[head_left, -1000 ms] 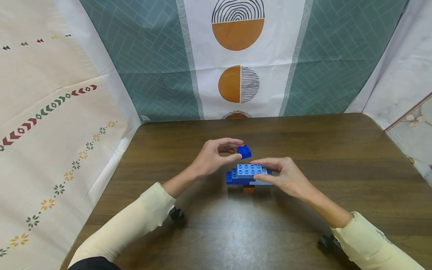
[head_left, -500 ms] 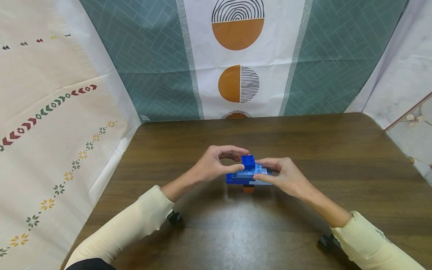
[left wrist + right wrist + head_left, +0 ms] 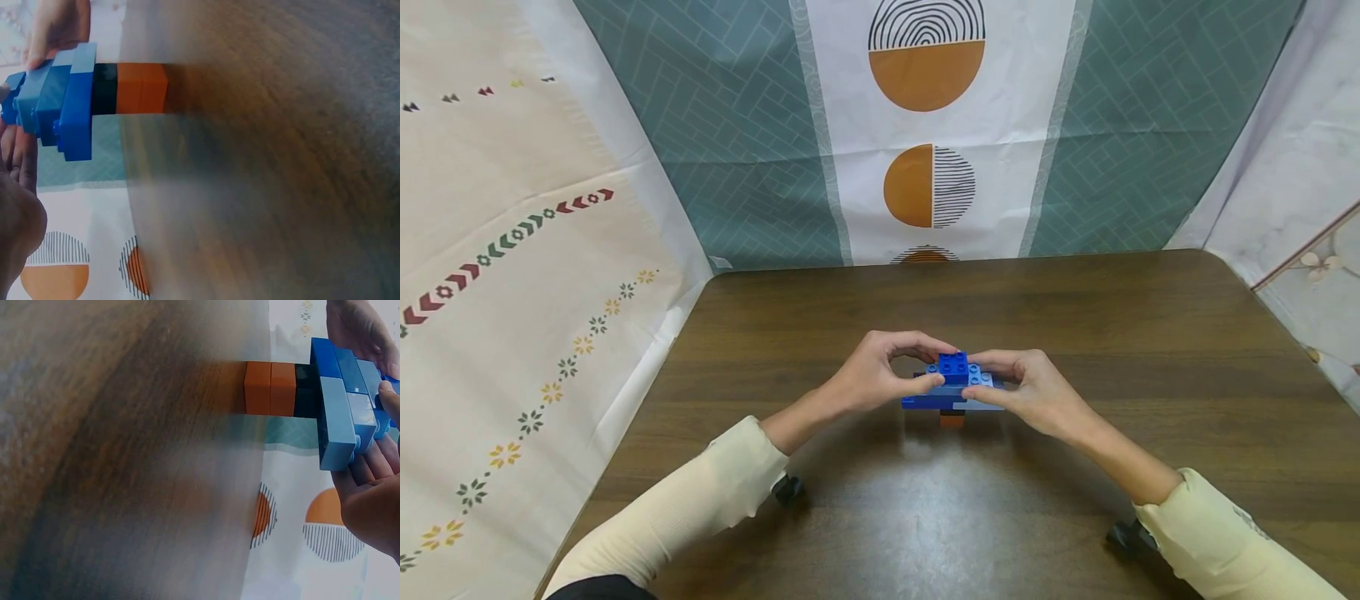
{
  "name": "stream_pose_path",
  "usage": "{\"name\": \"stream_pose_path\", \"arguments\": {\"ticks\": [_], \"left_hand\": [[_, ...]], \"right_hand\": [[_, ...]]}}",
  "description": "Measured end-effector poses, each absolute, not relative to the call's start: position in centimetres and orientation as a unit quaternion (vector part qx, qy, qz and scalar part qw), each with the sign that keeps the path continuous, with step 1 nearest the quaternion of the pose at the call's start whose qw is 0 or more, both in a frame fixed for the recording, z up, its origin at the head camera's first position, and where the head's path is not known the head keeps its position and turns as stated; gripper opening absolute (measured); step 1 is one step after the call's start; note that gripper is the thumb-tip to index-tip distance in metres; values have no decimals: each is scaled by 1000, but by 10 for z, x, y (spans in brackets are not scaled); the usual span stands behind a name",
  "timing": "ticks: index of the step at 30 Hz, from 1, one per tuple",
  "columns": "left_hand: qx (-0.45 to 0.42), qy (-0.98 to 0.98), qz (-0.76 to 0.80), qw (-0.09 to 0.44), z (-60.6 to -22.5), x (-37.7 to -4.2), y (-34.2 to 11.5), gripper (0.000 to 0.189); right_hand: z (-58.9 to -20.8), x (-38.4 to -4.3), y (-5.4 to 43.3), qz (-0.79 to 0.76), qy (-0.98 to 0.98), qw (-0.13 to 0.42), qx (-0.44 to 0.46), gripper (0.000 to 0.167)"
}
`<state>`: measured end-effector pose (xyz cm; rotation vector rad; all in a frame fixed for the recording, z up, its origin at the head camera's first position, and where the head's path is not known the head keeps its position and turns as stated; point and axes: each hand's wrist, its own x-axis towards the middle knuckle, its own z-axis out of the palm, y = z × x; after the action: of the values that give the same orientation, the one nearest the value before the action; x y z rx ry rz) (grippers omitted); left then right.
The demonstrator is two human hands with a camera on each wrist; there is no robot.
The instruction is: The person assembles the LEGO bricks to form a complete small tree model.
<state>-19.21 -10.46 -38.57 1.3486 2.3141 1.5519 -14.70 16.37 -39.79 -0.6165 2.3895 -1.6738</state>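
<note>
A toy-brick build stands upright at mid-table. Two orange bricks (image 3: 141,88) form its foot, with a black brick (image 3: 105,88) above them. Wider layers of dark and light blue bricks (image 3: 338,419) spread out over that narrow column. On top sits a small dark blue brick (image 3: 953,367), pinched by my left hand (image 3: 880,373) between thumb and fingers. My right hand (image 3: 1037,390) holds the right part of the upper blue layers, thumb in front and fingers behind. The fingertips behind the build are partly hidden in the head view.
The brown wooden table (image 3: 1097,317) extends around the build. A patterned cloth (image 3: 737,133) hangs behind its far edge, and a cream cloth (image 3: 512,400) hangs along the left. Black camera mounts (image 3: 788,490) sit under the wrists.
My left hand has brought the small dark blue brick down and slightly right, from above and behind the build onto its top light blue layer. The right hand has stayed in place.
</note>
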Motion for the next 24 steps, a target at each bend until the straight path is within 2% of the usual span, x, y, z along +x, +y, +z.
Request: {"name": "stream_pose_path", "arguments": {"ticks": [24], "left_hand": [[426, 724, 542, -30, -411, -181, -99, 36]], "right_hand": [[-398, -147, 165, -556, 799, 78, -217, 42]]}}
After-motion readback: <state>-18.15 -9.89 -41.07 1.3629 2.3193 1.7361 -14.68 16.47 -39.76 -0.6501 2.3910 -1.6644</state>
